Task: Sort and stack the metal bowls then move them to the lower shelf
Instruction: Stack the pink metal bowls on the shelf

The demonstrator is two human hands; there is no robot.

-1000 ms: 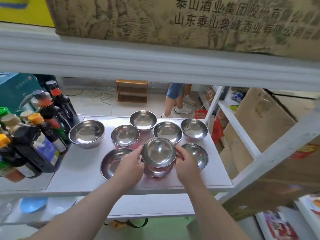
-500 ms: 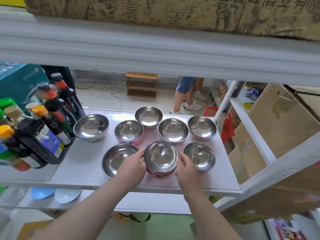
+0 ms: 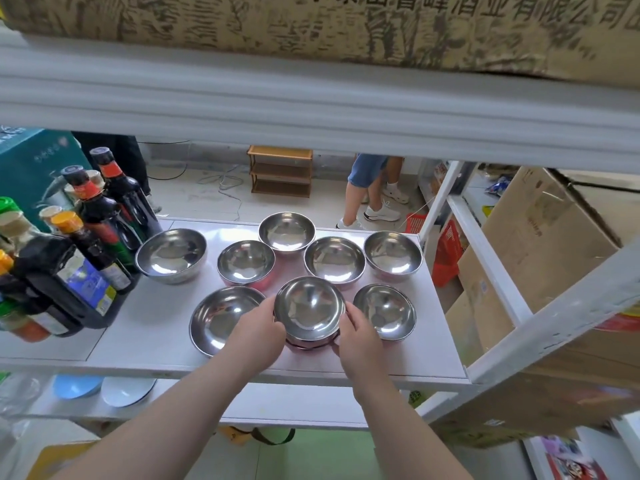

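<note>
Several shiny metal bowls stand on the white shelf point(image 3: 145, 344). At the front middle a small stack of bowls point(image 3: 309, 311) rests on the shelf, with my left hand point(image 3: 258, 332) on its left side and my right hand point(image 3: 356, 336) on its right side, both gripping it. A wide bowl point(image 3: 218, 317) lies just left of the stack, partly under my left hand. Another bowl point(image 3: 386, 311) sits to its right. Behind stand a large bowl point(image 3: 171, 254) and further bowls point(image 3: 246, 263), point(image 3: 286, 232), point(image 3: 334, 259), point(image 3: 393, 252).
Dark sauce bottles point(image 3: 86, 244) crowd the shelf's left end. The lower shelf point(image 3: 294, 407) holds a blue plate point(image 3: 76, 386) and a white plate point(image 3: 126, 389) at its left. Cardboard boxes point(image 3: 540, 244) stand to the right. A person's legs point(image 3: 367, 192) are seen beyond the shelf.
The top bowl, held slightly raised a second ago, has come down into the stack. Both hands stay on its sides. The camera has dropped and moved a little closer.
</note>
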